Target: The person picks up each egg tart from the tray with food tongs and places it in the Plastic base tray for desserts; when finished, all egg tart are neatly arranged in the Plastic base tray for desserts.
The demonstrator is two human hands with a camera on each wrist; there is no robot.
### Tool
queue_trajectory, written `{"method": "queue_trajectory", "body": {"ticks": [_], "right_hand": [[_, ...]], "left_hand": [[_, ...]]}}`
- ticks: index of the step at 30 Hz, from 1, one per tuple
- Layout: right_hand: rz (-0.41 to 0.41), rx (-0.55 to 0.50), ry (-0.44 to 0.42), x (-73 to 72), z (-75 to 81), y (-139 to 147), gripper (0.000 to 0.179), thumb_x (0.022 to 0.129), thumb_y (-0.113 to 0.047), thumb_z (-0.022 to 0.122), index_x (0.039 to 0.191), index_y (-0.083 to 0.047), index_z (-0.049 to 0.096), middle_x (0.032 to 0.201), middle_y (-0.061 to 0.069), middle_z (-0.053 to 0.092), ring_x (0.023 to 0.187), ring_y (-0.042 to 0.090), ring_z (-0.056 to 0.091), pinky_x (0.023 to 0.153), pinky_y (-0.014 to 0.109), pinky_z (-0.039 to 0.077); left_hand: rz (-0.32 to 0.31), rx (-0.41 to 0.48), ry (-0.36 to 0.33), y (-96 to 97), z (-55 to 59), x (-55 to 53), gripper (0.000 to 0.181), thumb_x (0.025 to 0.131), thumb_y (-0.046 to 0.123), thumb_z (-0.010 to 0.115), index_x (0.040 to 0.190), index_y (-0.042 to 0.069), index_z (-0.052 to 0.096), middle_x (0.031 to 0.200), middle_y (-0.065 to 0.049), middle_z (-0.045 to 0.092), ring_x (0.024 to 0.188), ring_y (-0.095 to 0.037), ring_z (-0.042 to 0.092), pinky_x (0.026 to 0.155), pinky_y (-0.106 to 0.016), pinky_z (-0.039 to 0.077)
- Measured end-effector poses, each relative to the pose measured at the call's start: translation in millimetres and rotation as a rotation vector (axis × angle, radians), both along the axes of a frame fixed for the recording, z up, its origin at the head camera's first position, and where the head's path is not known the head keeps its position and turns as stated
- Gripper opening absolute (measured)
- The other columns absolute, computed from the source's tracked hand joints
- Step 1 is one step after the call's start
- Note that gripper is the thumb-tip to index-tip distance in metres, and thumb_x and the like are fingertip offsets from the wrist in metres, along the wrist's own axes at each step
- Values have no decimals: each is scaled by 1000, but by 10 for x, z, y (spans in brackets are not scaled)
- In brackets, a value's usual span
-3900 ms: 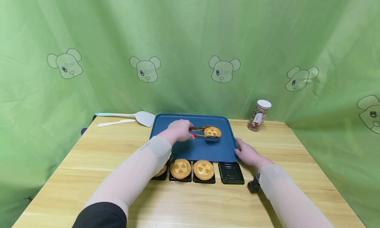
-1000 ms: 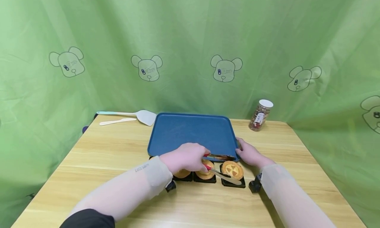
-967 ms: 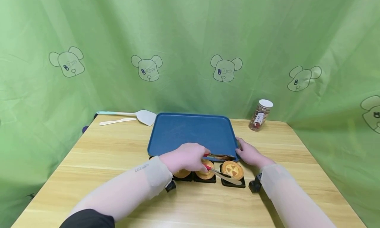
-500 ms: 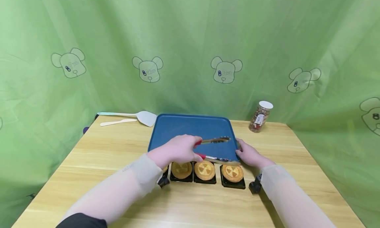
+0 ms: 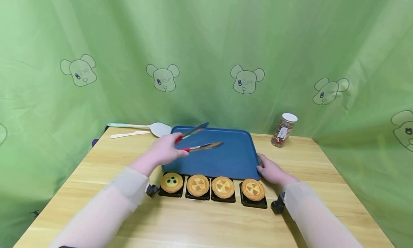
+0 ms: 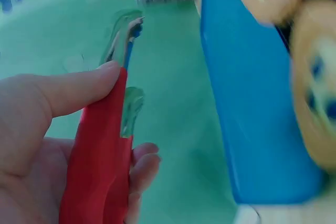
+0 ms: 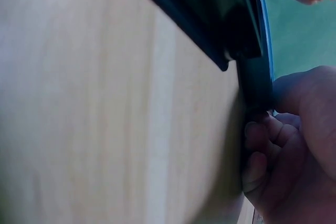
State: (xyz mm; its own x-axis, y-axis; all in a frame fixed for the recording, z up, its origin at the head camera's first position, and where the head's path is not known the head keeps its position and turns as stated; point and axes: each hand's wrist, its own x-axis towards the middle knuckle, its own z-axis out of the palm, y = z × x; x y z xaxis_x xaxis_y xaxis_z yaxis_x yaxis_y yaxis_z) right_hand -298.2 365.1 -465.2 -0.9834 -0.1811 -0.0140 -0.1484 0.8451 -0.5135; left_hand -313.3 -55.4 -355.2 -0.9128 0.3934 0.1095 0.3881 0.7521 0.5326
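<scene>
My left hand [image 5: 161,150] grips red-handled tongs [image 5: 204,146] over the left part of the blue tray [image 5: 222,163]. The tong arms stand apart with nothing between them. In the left wrist view, the thumb lies along the red handle [image 6: 97,161], with fingers curled on its other side. My right hand [image 5: 272,171] holds the tray's right rim, thumb above and fingers curled under it in the right wrist view. In front of the tray, a tart with dark berries [image 5: 171,182] and three tarts with a wedge pattern [image 5: 222,187] sit in small black trays [image 5: 255,204].
A white spatula [image 5: 159,129] with a mint handle and a cream plastic knife [image 5: 129,134] lie at the back left of the wooden table [image 5: 206,223]. At the back right stands a clear jar [image 5: 284,130] with a white lid. Behind hangs a green curtain [image 5: 206,36].
The tongs carried a tart from the blue tray into the rightmost black tray and let it go. My left hand then moved left and back with the tongs; my right hand stayed.
</scene>
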Motion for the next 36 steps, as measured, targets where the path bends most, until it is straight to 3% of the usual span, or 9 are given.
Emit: {"method": "queue_trajectory", "body": {"ticks": [3, 7, 11, 16, 23, 36], "right_hand": [[1, -5, 2, -1, 6, 6, 60, 99, -5, 52, 149, 13, 23, 81, 9, 58, 75, 23, 58, 73, 46, 48], [-1, -5, -9, 2, 9, 4, 60, 99, -5, 51, 149, 13, 22, 83, 9, 60, 78, 24, 60, 76, 49, 49], [-5, 3, -5, -3, 12, 5, 60, 99, -5, 51, 149, 12, 22, 83, 8, 59, 78, 23, 59, 75, 48, 49], [-9, 13, 4, -15, 12, 11, 60, 100, -6, 51, 150, 11, 23, 81, 8, 55, 73, 22, 55, 70, 44, 46], [-18, 6, -4, 0, 25, 20, 60, 100, -6, 51, 150, 12, 22, 84, 10, 58, 79, 25, 58, 76, 49, 48], [-27, 16, -12, 24, 31, -14, 60, 100, -6, 51, 150, 11, 23, 84, 9, 58, 79, 25, 58, 76, 48, 47]], "left_hand": [[63, 66, -8, -249, -92, -83, 73, 84, 37, 78, 141, 0, 49, 125, -18, 61, 114, -36, 57, 97, -51, 44], [148, 90, -19, -560, -219, -135, 73, 87, 35, 76, 140, -6, 47, 130, -26, 57, 119, -43, 53, 100, -55, 40], [225, 76, -35, -805, -329, -122, 71, 87, 33, 75, 136, -12, 48, 127, -31, 55, 116, -46, 53, 99, -57, 40], [311, 35, -69, -1032, -447, -48, 63, 87, 30, 75, 124, -15, 51, 113, -30, 52, 99, -42, 54, 89, -55, 44], [358, 26, -139, -1230, -583, -16, 63, 83, 28, 76, 117, -17, 47, 106, -29, 48, 93, -41, 53, 87, -55, 45], [436, -73, -141, -1308, -808, -158, 68, 81, 36, 77, 110, -16, 45, 101, -31, 48, 92, -42, 51, 84, -56, 44]]}}
